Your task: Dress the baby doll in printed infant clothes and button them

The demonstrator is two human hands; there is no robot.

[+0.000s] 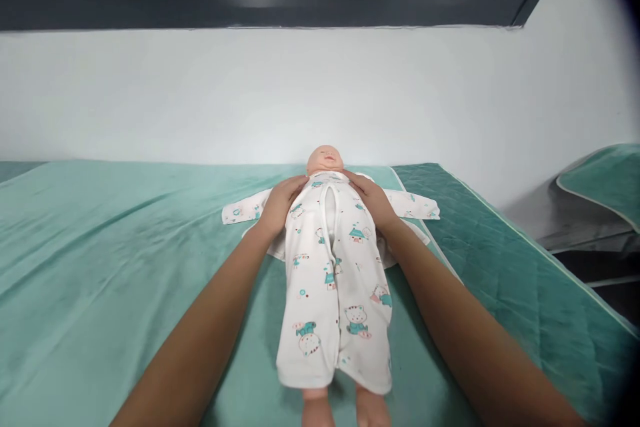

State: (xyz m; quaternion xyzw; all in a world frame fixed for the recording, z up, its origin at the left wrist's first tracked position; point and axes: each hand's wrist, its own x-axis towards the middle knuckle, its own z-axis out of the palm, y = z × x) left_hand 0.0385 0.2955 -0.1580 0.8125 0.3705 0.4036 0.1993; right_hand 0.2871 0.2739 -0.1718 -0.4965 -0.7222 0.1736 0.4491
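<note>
A baby doll (pixel 325 158) lies on its back, head away from me, its bare legs toward me. It wears a white long-sleeved baby gown (pixel 310 280) printed with cats and houses. The gown's front parts a little at the chest, and both sleeves stretch out sideways. My left hand (pixel 284 203) rests on the doll's left-of-picture shoulder, fingers extended and pointing toward the neck. On the opposite shoulder lies my right hand (pixel 371 200), its fingers also stretched out flat. White cloth (pixel 417 232) shows from underneath the doll's sides. My palms hide the sleeve tops.
A light green sheet (pixel 125 267) covers the surface, with a darker quilted green pad (pixel 520 280) at right. The white wall (pixel 225 93) rises just behind the doll's head. Above is a dark window frame (pixel 320 3) with bars. Another green padded edge (pixel 605 180) is at far right.
</note>
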